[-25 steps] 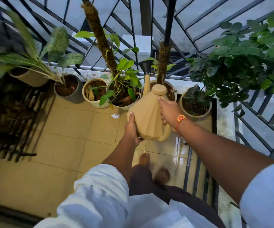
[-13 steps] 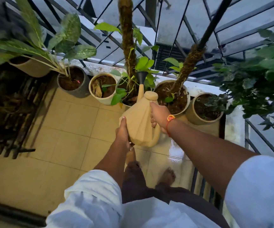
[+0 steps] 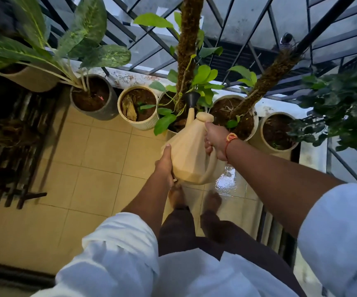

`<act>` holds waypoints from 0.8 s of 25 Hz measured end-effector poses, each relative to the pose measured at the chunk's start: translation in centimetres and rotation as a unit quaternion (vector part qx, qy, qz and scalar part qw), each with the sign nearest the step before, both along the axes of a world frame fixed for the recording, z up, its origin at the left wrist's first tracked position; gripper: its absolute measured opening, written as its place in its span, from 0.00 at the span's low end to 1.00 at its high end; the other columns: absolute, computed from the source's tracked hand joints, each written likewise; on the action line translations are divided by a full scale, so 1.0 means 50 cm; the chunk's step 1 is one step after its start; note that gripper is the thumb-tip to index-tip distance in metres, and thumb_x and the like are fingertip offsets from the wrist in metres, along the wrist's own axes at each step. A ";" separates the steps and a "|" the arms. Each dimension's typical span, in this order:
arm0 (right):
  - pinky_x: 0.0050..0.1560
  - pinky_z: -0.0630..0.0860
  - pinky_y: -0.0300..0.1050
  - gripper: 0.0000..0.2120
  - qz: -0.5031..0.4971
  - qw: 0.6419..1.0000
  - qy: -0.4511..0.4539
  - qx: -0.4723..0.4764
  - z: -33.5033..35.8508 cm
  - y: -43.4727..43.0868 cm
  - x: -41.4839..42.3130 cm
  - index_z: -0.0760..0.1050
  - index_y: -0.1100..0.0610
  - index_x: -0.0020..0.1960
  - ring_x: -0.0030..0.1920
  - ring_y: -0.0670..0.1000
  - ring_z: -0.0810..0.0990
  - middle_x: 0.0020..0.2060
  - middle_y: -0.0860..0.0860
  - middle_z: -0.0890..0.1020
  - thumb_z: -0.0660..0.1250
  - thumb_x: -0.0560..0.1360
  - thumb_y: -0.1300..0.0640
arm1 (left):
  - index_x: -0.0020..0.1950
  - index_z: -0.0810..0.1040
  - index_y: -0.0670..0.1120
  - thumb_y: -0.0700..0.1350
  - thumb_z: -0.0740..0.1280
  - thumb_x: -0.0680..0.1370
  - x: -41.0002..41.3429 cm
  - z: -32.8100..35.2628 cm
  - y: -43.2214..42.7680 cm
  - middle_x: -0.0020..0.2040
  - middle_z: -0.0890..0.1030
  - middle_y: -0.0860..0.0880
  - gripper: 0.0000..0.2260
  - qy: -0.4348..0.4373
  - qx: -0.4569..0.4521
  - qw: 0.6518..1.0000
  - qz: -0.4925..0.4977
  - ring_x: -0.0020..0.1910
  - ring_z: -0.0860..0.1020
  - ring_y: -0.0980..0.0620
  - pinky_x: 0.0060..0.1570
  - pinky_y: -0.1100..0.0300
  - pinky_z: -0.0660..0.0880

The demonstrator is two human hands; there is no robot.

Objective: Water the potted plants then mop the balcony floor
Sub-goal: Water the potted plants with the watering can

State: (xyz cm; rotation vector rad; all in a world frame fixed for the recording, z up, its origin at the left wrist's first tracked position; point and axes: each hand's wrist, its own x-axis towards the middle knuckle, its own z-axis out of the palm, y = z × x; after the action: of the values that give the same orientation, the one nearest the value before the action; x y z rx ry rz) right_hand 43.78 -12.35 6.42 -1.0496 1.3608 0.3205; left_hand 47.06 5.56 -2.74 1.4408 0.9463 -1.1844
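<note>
A beige faceted watering can (image 3: 189, 151) with a black rose spout (image 3: 192, 97) is tilted forward over the middle pot with the moss pole (image 3: 166, 99). My right hand (image 3: 215, 139) grips the can's handle near its top. My left hand (image 3: 164, 166) holds the can's lower left side, thumb up along the body. Along the railing stand several pots: a grey pot (image 3: 106, 108), a ribbed cream pot (image 3: 143, 124), a white pot (image 3: 255, 123) with a second moss pole, and a cream pot (image 3: 261, 142) at the right.
The beige tiled floor (image 3: 91, 168) has a wet patch (image 3: 226, 181) by my bare feet (image 3: 177, 195). A dark metal rack (image 3: 12, 142) stands at the left. Black railing bars (image 3: 248, 39) close the front and right. A leafy bush (image 3: 344, 108) hangs at the right.
I have stepped closer to the pots and the view has tipped down. The can has come nearer the middle pot, its spout now above it. Both hands keep their hold.
</note>
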 end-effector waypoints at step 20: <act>0.20 0.60 0.35 0.14 0.011 1.000 -0.001 0.016 0.031 -0.063 -0.005 0.67 0.55 0.40 0.19 0.44 0.63 0.29 0.49 0.67 0.55 0.82 0.50 | 0.69 0.72 0.54 0.78 0.68 0.50 -0.029 0.028 -0.058 0.58 0.84 0.44 0.52 0.014 0.022 1.000 -0.009 0.54 0.82 0.39 0.45 0.35 0.80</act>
State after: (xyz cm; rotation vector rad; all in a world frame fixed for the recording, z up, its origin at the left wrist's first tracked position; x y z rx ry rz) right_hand 43.52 -15.48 7.97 -1.0387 1.3392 0.3548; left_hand 45.63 2.68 -1.35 1.4729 0.9858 -1.2063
